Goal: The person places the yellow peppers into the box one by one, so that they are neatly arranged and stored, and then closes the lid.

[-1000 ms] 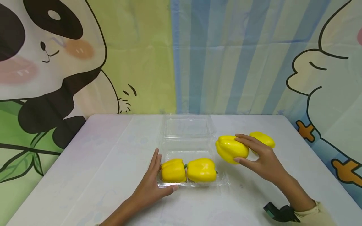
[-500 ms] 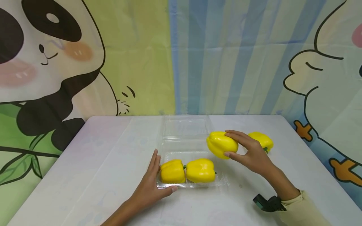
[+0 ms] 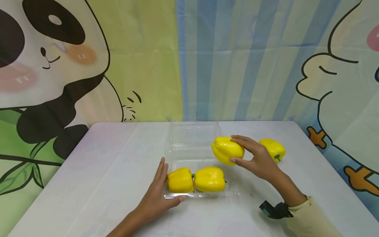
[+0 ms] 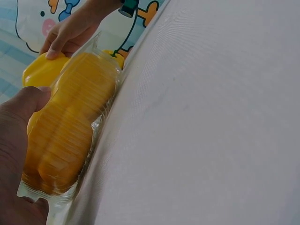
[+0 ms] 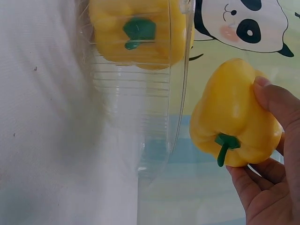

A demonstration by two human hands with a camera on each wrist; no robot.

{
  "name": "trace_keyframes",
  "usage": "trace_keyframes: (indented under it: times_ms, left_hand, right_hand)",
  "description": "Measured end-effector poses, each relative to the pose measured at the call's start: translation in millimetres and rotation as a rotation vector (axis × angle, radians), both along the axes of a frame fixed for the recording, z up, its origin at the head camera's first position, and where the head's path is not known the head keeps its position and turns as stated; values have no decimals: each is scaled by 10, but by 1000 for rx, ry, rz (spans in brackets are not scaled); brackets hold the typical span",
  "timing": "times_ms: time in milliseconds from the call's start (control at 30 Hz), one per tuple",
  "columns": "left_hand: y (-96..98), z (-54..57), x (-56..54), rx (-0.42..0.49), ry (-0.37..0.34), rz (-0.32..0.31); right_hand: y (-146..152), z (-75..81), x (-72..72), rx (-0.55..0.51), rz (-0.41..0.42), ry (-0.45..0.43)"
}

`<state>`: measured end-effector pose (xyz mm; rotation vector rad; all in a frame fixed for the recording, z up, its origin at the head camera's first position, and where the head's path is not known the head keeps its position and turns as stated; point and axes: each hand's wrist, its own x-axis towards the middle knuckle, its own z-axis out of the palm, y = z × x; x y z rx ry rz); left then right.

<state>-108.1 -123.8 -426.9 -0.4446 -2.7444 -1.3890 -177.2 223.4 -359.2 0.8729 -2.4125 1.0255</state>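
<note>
1. One lifted yellow bell pepper [image 3: 226, 150] is hanging in the air near the back right part of the clear plastic clamshell tray [image 3: 204, 163]; I'm not able to tell how much of it is already over the tray.
2. Right hand [image 3: 260, 161]: I'm gripping that pepper between thumb and fingers. The right wrist view is showing its green stem.
3. Left hand [image 3: 156, 195]: I'm spreading it wide at the tray's front left corner, fingers lying straight along the side, thumb at the front edge; bracing, by my reading.
4. Inside the tray, the left yellow bell pepper [image 3: 180, 180] and right yellow bell pepper [image 3: 209, 179] are lying along the front. The lid [image 3: 195, 133] is lying open behind. A spare yellow bell pepper [image 3: 271, 149] is resting on the white table [image 3: 88, 184], beyond the right hand.
5. Step in hand, my judgement: I'm carrying a third pepper to the tray. The next move is probably calling for a short leftward shift, then lowering into the space behind the front pair.
6. Against a second ago: right hand and lifted pepper are sitting further left; the spare is showing more, stem included; left hand and front pair are holding much the same place.
</note>
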Motion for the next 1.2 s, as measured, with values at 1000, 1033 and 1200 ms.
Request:
trace_keyframes:
  times_ms: [1000,1033,1200]
  left_hand:
    - [-10,-14,1,-4,-3,-6]
    - [-10,-14,1,-3,-4,-7]
    - [-15,-11,0,3,-3,-16]
  right_hand:
    - [-218,-74,-136,-7,64,-121]
    - [-222,-81,-140,-2,61,-119]
    - [-235,-117,-163,20,33,-117]
